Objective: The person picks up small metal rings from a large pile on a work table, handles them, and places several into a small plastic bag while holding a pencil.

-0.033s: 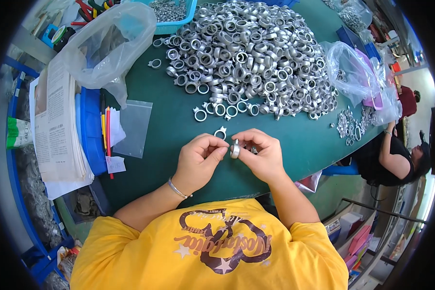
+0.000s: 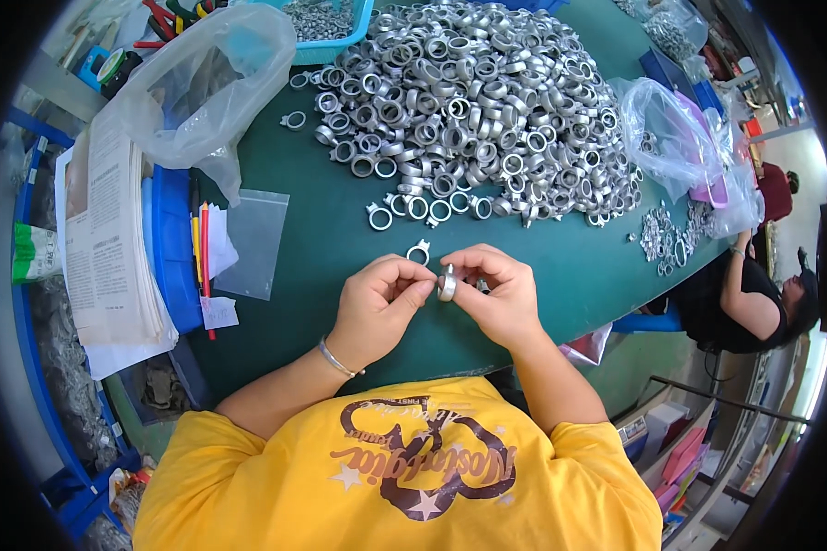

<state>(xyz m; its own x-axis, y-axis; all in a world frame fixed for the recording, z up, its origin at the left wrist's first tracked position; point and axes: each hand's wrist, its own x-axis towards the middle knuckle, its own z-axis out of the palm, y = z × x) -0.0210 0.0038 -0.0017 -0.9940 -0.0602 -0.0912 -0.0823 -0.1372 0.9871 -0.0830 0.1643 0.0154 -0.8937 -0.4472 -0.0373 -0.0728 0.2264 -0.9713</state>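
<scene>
Above the green table my right hand [image 2: 504, 301] pinches a silver metal ring [image 2: 447, 288] with a small lug, its band upright between thumb and fingers. Close beside it, my left hand [image 2: 375, 312] has thumb and forefinger pressed together; whatever they grip, if anything, is too small to make out. Just beyond my left fingertips a loose ring [image 2: 419, 252] rests on the table. Several more rings [image 2: 439, 212] lie in a loose row farther off, at the near edge of a big heap of the same rings [image 2: 487, 110].
Left of my hands are a clear zip bag [image 2: 253, 248], pencils [image 2: 206, 266], a blue bin [image 2: 175, 257] and stacked papers [image 2: 110, 230]. A large plastic bag [image 2: 184, 129] and turquoise basket [image 2: 326, 53] stand farther back. Small metal parts [image 2: 662, 241] lie at right, near a seated person [image 2: 753, 298].
</scene>
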